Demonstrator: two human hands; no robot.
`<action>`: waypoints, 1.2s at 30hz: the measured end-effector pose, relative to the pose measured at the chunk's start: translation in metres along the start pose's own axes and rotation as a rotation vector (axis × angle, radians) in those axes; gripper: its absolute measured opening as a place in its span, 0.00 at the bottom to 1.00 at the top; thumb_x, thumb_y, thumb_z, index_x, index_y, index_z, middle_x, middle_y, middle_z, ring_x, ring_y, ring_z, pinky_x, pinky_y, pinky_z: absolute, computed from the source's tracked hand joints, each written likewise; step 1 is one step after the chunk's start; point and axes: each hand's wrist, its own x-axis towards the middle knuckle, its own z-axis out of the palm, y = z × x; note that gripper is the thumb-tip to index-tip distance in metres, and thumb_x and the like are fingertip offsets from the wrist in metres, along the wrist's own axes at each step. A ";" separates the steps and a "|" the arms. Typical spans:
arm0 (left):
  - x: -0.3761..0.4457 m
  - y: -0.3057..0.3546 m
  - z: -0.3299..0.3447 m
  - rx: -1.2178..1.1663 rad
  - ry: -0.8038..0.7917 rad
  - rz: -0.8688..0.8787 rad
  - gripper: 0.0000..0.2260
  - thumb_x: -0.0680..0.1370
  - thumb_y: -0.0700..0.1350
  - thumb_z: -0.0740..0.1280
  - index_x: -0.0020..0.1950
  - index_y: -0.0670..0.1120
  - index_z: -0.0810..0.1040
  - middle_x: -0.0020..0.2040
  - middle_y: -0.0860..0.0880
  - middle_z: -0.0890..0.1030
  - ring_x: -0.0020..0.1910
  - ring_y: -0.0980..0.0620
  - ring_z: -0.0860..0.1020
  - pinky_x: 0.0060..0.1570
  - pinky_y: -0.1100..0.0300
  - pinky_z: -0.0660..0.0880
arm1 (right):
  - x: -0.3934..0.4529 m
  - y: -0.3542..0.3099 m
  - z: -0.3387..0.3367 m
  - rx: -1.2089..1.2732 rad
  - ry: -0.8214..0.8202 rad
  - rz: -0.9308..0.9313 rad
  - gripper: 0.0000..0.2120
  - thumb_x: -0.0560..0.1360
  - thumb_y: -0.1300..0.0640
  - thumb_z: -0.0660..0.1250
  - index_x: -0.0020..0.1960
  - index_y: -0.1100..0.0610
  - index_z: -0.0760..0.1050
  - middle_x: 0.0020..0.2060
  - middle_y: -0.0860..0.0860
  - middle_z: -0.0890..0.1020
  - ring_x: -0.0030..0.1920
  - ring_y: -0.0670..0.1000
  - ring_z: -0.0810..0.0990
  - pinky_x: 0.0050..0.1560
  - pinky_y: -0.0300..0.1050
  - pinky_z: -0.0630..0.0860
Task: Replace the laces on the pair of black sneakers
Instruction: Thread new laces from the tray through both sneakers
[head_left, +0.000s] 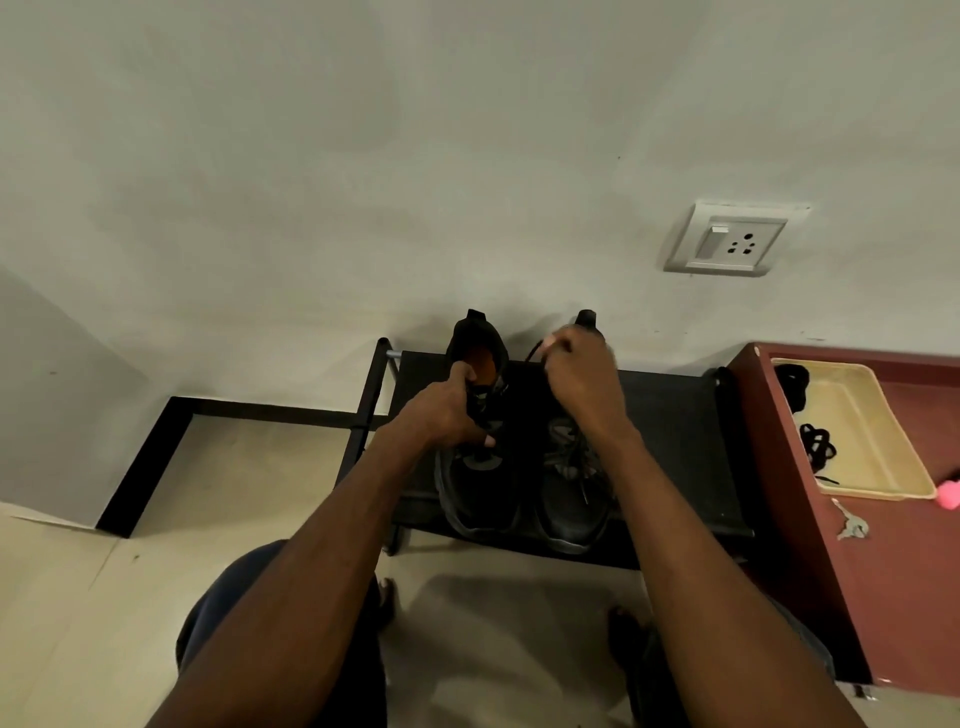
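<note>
- Sneakers side by side on the black shoe rack (675, 415), toes toward the person, heels at the wall.
- Left hand (447, 410) grips the tongue area of the left sneaker (478, 488), thumb down at the throat; its orange insole shows.
- Right hand (576, 379) is curled up above the right sneaker (571, 499), pinching a black lace (532, 353) that loops up from it.
- More black laces (816, 447) lie in the cream tray (883, 447) on the maroon cabinet (857, 597), keys (852, 525) just beside the tray.
</note>
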 end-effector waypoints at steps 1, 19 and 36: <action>-0.001 0.002 0.001 0.013 0.006 -0.002 0.41 0.68 0.50 0.80 0.71 0.48 0.58 0.55 0.44 0.77 0.51 0.43 0.79 0.54 0.47 0.78 | -0.001 -0.009 -0.010 0.119 0.062 0.002 0.10 0.80 0.61 0.59 0.45 0.57 0.78 0.38 0.50 0.80 0.35 0.49 0.76 0.32 0.40 0.69; -0.004 0.009 0.013 0.029 0.054 -0.069 0.42 0.68 0.47 0.81 0.71 0.50 0.57 0.54 0.42 0.80 0.49 0.41 0.81 0.54 0.42 0.78 | -0.027 -0.084 -0.066 0.834 0.266 -0.209 0.14 0.79 0.63 0.61 0.36 0.56 0.73 0.32 0.57 0.68 0.28 0.48 0.61 0.29 0.45 0.60; -0.011 0.000 -0.003 0.080 0.059 -0.120 0.35 0.74 0.43 0.76 0.74 0.42 0.60 0.51 0.40 0.82 0.47 0.41 0.82 0.49 0.49 0.77 | -0.018 -0.004 0.003 -0.125 0.061 0.226 0.06 0.76 0.61 0.60 0.51 0.59 0.74 0.45 0.53 0.78 0.42 0.55 0.77 0.41 0.47 0.73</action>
